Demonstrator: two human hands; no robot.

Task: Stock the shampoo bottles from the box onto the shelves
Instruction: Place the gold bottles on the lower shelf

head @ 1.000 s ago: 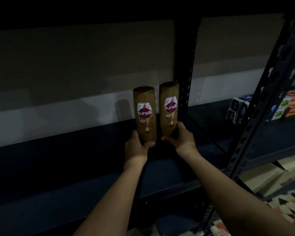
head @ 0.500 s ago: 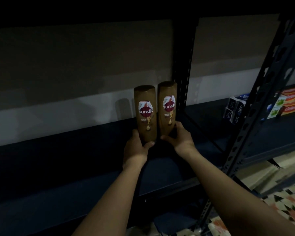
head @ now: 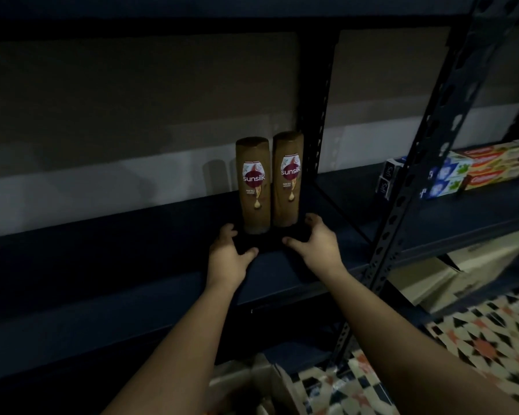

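Two brown Sunsilk shampoo bottles stand upright and touching on the dark shelf (head: 108, 265), close to the black upright post. The left bottle (head: 253, 187) and the right bottle (head: 288, 181) both face me with their labels. My left hand (head: 229, 256) hovers just below and in front of the left bottle, fingers loosely spread and holding nothing. My right hand (head: 315, 244) sits a little in front of the right bottle, also off it with relaxed fingers. A cardboard box (head: 246, 384) shows at the bottom edge, its contents too dark to make out.
A perforated black post (head: 408, 181) slants across the right. On the neighbouring shelf lie small soap boxes (head: 388, 178) and stacked toothpaste cartons (head: 486, 169). A cardboard carton (head: 462, 265) sits on the lower right shelf. Patterned floor tiles (head: 477, 339) lie beneath.
Both hands have let go of the bottles and drawn back toward me. The two bottles now stand on the shelf on their own.
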